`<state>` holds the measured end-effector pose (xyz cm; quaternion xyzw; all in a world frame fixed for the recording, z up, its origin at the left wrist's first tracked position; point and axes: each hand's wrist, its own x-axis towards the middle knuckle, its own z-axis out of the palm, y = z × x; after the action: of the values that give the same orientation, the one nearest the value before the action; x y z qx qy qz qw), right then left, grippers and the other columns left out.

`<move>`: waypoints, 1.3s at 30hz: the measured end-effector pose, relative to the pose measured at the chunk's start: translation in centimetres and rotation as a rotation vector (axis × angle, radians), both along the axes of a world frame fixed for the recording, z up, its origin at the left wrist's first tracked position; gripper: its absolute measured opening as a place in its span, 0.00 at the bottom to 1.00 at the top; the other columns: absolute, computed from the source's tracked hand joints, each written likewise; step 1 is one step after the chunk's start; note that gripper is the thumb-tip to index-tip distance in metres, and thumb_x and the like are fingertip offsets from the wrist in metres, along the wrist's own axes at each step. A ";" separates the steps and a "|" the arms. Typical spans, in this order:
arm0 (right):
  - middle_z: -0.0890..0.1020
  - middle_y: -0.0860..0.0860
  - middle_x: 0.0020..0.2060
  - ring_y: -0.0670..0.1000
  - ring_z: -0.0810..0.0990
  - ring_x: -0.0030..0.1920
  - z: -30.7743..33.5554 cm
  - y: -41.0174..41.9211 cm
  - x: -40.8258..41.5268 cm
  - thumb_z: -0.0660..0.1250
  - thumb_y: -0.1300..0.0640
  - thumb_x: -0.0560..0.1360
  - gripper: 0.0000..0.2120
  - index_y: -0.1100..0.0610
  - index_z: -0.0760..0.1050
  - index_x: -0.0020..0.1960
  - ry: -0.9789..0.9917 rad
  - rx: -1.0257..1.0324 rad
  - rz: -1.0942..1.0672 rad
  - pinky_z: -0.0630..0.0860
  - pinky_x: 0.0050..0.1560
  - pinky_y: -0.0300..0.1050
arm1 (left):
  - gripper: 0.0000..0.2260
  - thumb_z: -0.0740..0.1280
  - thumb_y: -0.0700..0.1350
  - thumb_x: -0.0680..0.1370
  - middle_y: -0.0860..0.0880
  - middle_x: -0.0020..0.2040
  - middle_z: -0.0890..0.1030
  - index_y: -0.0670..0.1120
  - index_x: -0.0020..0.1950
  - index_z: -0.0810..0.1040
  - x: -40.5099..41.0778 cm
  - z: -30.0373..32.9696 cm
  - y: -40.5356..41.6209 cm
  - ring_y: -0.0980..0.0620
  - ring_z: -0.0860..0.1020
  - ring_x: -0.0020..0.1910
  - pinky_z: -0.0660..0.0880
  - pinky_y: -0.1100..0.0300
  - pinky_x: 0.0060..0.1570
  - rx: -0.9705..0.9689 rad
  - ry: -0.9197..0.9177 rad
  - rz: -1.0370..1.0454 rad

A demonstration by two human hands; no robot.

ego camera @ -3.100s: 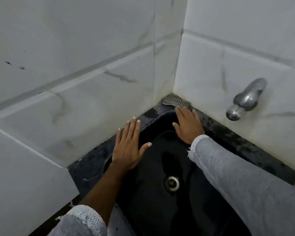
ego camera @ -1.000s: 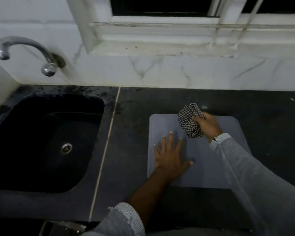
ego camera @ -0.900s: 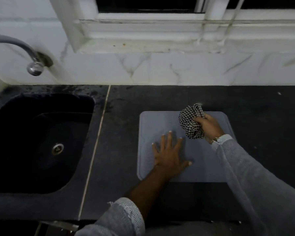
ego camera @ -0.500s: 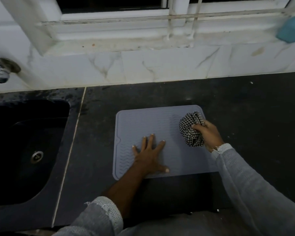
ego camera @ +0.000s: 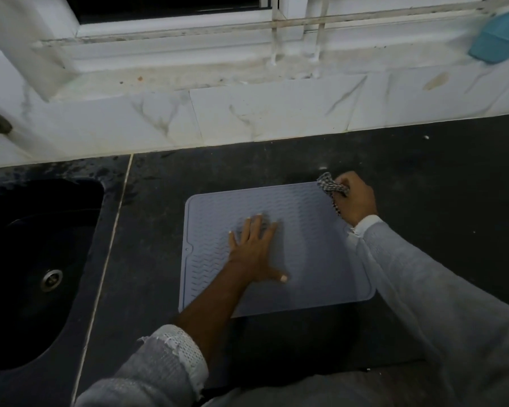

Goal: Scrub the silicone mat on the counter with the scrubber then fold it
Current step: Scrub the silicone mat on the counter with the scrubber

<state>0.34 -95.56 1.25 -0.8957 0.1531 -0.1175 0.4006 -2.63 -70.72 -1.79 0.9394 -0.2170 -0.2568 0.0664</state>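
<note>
Since half a second ago the right hand (ego camera: 355,201) has carried the checked scrubber (ego camera: 331,188) from the mat's right-hand middle out to its far right corner, where it now presses the cloth down at the mat's edge. The right hand is closed around the bunched scrubber. The left hand (ego camera: 254,251) lies flat and spread wide on the middle of the silicone mat (ego camera: 315,254), holding nothing, pinning the mat to the dark desk (ego camera: 159,218). The mat lies flat and unfolded, to the right of the sink (ego camera: 27,259) and apart from it. Judging by this, scrubbing has only just started at one corner; most of the ridged surface looks unworked, and the folding is not yet begun.
</note>
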 end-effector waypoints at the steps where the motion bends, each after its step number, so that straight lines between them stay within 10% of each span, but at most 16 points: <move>1: 0.79 0.52 0.38 0.50 0.77 0.37 0.0 0.0 0.7 0.63 0.68 0.73 0.06 0.59 0.73 0.46 -0.007 -0.080 0.049 0.72 0.37 0.41 | 0.58 0.73 0.67 0.63 0.46 0.75 0.28 0.57 0.76 0.33 0.3 -0.1 -0.1 0.41 0.30 0.74 0.38 0.30 0.67 0.018 0.039 -0.008; 10: 0.68 0.50 0.69 0.57 0.68 0.66 -4.2 2.5 4.9 0.67 0.59 0.74 0.27 0.50 0.64 0.70 0.250 -0.818 0.473 0.65 0.66 0.53 | 0.61 0.77 0.62 0.63 0.48 0.72 0.22 0.61 0.73 0.28 1.1 0.0 -1.1 0.38 0.26 0.71 0.40 0.24 0.65 0.107 0.198 0.024; 21: 0.78 0.55 0.60 0.60 0.77 0.56 -2.8 -1.1 5.6 0.65 0.59 0.74 0.15 0.55 0.75 0.60 0.283 -0.778 0.340 0.75 0.56 0.52 | 0.62 0.77 0.62 0.62 0.49 0.71 0.22 0.62 0.73 0.27 1.3 -0.5 -0.9 0.38 0.26 0.71 0.40 0.24 0.64 0.112 0.195 0.012; 31: 0.65 0.48 0.72 0.53 0.62 0.71 -5.0 -1.3 4.4 0.63 0.54 0.77 0.22 0.48 0.64 0.71 0.267 -0.698 0.440 0.59 0.71 0.52 | 0.62 0.77 0.63 0.61 0.49 0.71 0.21 0.63 0.71 0.26 1.4 -1.1 -0.8 0.38 0.26 0.71 0.40 0.24 0.63 0.115 0.188 0.016; 39: 0.73 0.51 0.67 0.56 0.71 0.66 -2.9 0.7 5.6 0.68 0.55 0.74 0.22 0.52 0.70 0.67 0.223 -0.630 0.381 0.68 0.66 0.53 | 0.63 0.77 0.63 0.60 0.50 0.70 0.20 0.64 0.70 0.25 1.5 -1.4 -1.0 0.38 0.25 0.70 0.39 0.23 0.62 0.132 0.197 0.024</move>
<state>5.89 -94.83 -1.68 -0.9946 -0.0173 0.0157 0.1011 -1.13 -71.70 -3.17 0.9145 -0.1809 -0.3608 0.0286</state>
